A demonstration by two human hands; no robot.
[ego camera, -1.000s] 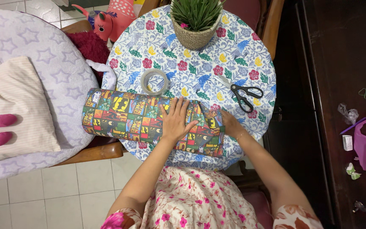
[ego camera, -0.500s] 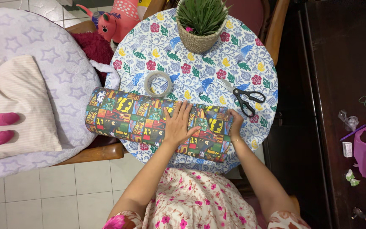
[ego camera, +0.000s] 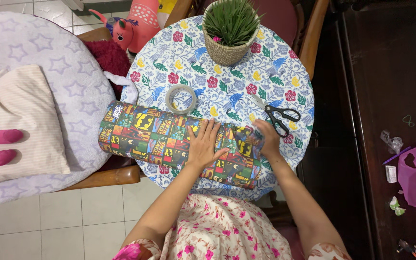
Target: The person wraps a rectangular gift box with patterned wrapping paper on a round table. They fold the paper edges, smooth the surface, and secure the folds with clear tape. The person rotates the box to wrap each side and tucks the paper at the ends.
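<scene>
A roll of comic-print wrapping paper (ego camera: 169, 142) lies across the near edge of a round table with a floral cloth (ego camera: 285, 72). The left hand (ego camera: 204, 147) rests flat on the roll, fingers spread; the right hand (ego camera: 267, 138) presses open on its right end. Just behind sit a tape ring (ego camera: 181, 99) and black scissors (ego camera: 275, 114).

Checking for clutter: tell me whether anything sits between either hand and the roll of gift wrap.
Nothing visible does. The left hand lies flat on the gift wrap roll and the right hand rests on its right end. The tape roll and scissors lie beyond it.
</scene>
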